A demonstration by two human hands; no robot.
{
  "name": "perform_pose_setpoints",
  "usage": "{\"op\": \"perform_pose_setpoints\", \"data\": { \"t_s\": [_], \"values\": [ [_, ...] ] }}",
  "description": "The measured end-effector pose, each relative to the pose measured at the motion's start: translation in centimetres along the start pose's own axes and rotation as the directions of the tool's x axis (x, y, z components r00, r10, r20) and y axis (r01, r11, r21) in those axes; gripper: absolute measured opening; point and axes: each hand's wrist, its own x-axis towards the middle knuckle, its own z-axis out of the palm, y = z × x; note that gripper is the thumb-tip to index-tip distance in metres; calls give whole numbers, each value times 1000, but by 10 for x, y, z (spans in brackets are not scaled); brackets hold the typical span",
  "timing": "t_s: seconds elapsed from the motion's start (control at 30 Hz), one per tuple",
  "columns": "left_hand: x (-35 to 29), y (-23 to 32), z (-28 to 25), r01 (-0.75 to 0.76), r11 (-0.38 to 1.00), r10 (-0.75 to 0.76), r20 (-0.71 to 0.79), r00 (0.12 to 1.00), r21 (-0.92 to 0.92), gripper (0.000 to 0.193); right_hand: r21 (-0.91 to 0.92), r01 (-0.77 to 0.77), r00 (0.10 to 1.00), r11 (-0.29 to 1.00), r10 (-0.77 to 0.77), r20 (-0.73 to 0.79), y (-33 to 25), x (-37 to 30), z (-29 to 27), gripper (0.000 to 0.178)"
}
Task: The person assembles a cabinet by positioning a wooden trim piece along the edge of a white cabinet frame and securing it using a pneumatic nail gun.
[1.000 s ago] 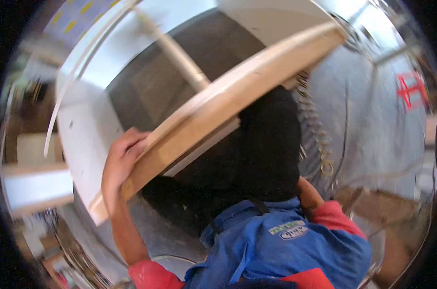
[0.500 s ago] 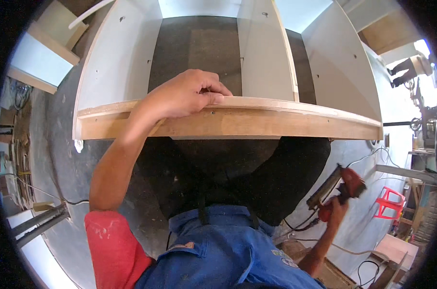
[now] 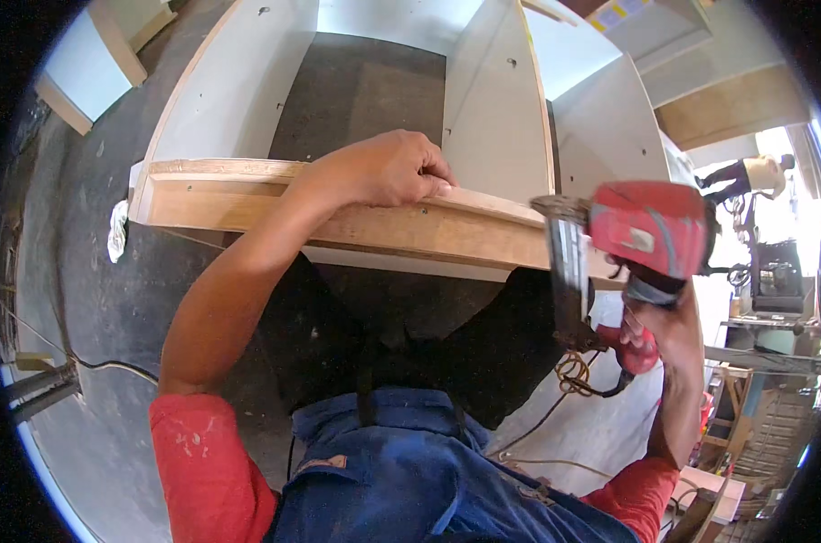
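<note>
My left hand (image 3: 388,172) reaches across a white cabinet carcass (image 3: 229,86) with wood-edged panels. Its fingers and thumb pinch a thin wooden strip (image 3: 496,204) that runs along the top of the near wooden rail (image 3: 225,206). In my right hand (image 3: 668,330) is a red nail gun (image 3: 653,228), gripped by its handle. The gun is raised at the right part of the rail, its nose close to the strip; whether they touch I cannot tell. A hose trails from the handle, and the gun hides the rail's right end.
Inside the carcass stand upright divider panels (image 3: 492,100). A crumpled white scrap (image 3: 117,230) lies by the rail's left end. An air hose (image 3: 550,466) crosses the floor at lower right. Another person (image 3: 759,174) is far off at the right, near machinery.
My right hand has lifted the nail gun from low at the right up to the rail. My left hand keeps its pinch on the strip. The view has shifted and tilted.
</note>
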Motion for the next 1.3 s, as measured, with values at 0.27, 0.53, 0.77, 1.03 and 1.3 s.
{"op": "perform_pose_setpoints", "data": {
  "t_s": [0.27,0.53,0.77,1.03,1.3],
  "values": [
    [-3,3,1,-69,996,70,-31,997,51,29,-325,18,951,946,84,297,-44,56,38,21],
    [-3,4,4,-100,994,102,-45,994,40,26,-303,-17,950,953,110,291,-49,65,38,33],
    [-5,7,1,-83,996,84,-44,996,19,24,-425,-15,940,905,158,302,-62,70,36,42],
    [-3,6,1,-79,996,81,-33,996,46,24,-543,-78,962,836,206,180,-60,76,31,66],
    [-4,6,3,-111,991,114,-38,993,77,25,-658,-131,944,742,296,147,-67,72,29,75]
  ]
}}
